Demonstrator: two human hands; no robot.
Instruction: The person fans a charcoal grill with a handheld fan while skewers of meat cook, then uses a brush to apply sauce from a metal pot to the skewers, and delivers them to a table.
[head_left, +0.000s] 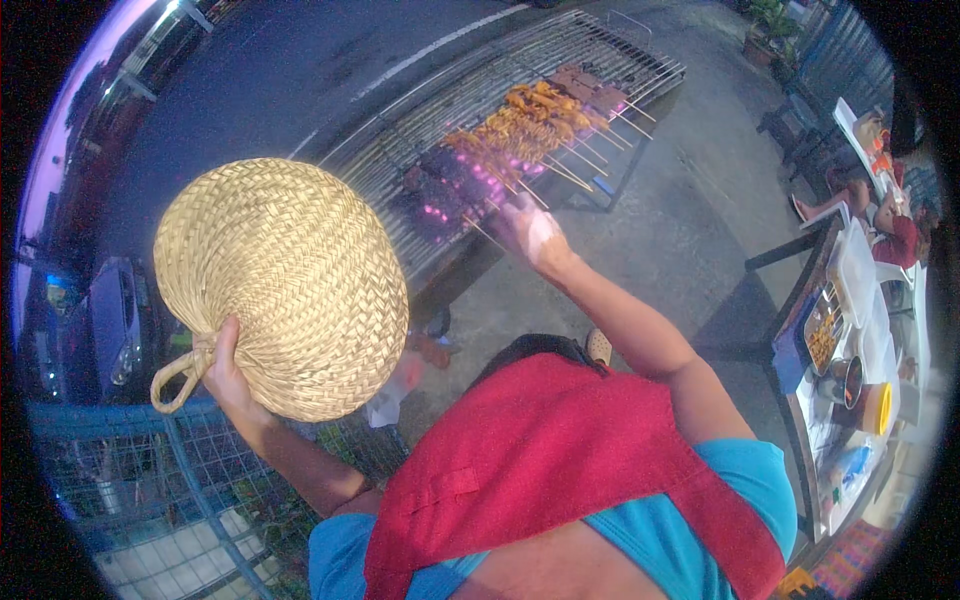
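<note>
My left hand (229, 371) is closed round the base of a woven palm-leaf fan (285, 277), its looped handle sticking out to the left. My right hand (532, 229) is at the near edge of a long barred charcoal grill (390, 142), close to the stick ends of the skewers; its fingertips blur, and whether they pinch a stick cannot be told. Skewered meat (525, 127) lies in a row over glowing coals (487, 176). Darker slabs (585, 82) sit at the row's far end. One bare stick end (484, 232) juts out left of my right hand.
At right stands a table with a tray of skewers (821, 330), a metal pot (847, 382), a yellow-rimmed tub (881, 409) and a plastic container (851, 274). A seated person (896, 236) is beyond it. A blue wire fence (180, 450) runs at lower left; a parked vehicle (124, 330) stands behind.
</note>
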